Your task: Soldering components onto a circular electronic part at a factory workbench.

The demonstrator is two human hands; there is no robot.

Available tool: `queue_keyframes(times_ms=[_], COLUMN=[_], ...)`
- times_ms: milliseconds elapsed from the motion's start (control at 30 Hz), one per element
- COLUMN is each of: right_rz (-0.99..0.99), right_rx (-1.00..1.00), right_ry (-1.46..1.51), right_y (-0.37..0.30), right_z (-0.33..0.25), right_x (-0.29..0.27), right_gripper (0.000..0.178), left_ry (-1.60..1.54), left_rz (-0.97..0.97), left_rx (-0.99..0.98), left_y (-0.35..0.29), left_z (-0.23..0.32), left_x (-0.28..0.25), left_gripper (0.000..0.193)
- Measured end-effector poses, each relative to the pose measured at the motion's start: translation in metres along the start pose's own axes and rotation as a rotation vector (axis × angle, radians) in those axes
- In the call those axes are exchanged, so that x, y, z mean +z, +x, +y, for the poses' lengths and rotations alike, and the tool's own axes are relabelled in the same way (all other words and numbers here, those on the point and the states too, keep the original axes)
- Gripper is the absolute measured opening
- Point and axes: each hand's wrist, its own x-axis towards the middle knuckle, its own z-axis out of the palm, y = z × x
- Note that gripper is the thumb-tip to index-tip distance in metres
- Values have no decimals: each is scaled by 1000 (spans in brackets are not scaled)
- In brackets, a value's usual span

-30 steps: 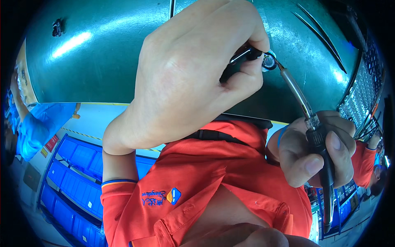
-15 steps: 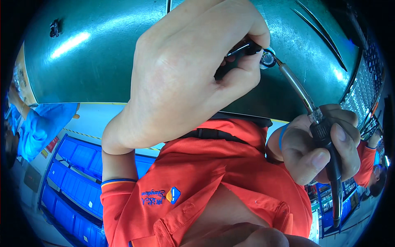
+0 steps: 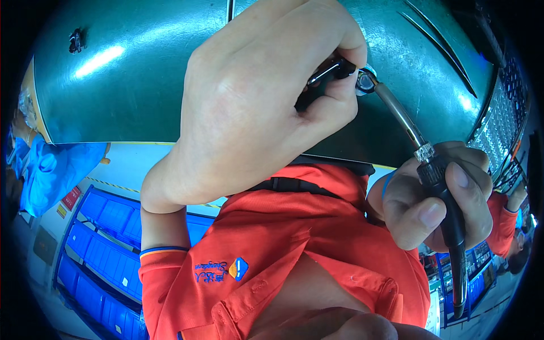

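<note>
My left hand (image 3: 255,96) is closed in a pinch over the green work table (image 3: 141,107), holding a small glossy black part (image 3: 341,69) between thumb and fingers. At its fingertips sits a small round component (image 3: 365,84) with a pale, shiny rim; how it joins the black part is hidden. A soldering iron (image 3: 402,119) with a metal barrel and black handle is gripped in my right hand (image 3: 445,204). Its front end reaches the right side of the round component, and the very tip is hard to make out there.
Two long, thin dark strips (image 3: 439,48) lie at the table's upper right. A small black piece (image 3: 75,41) rests at the upper left. Blue bins (image 3: 102,255) fill a rack at lower left. A person in blue (image 3: 59,173) is at far left, another in red (image 3: 501,224) at far right.
The soldering iron and my right hand have shifted slightly left and up, bringing the iron's front end over the round component's edge. My left hand has moved very slightly left.
</note>
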Motion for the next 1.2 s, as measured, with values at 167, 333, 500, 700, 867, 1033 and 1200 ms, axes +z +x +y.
queue_keyframes(times_ms=[167,333,500,700,867,1033,1200], right_rz=[-40,138,167,209,181,105,48], right_rx=[-8,39,35,67,106,86,71], right_ry=[-15,-29,-2,53,135,147,125], right_y=[1,-6,-7,-6,-5,-4,0], right_z=[-2,-5,-1,0,4,4,4], right_x=[-1,6,6,6,-1,-1,0], right_gripper=[34,35,34,33,33,33,31], left_ry=[-1,1,-3,-2,1,1,4], left_rz=[-2,-4,-9,-14,-19,-21,-17], left_rx=[-2,-3,-5,-14,-27,-36,-36], left_y=[0,1,3,3,4,4,5], left_z=[0,1,1,4,8,9,9], left_x=[0,-1,-1,-3,-5,-6,-6], left_gripper=[20,20,20,20,20,20,20])
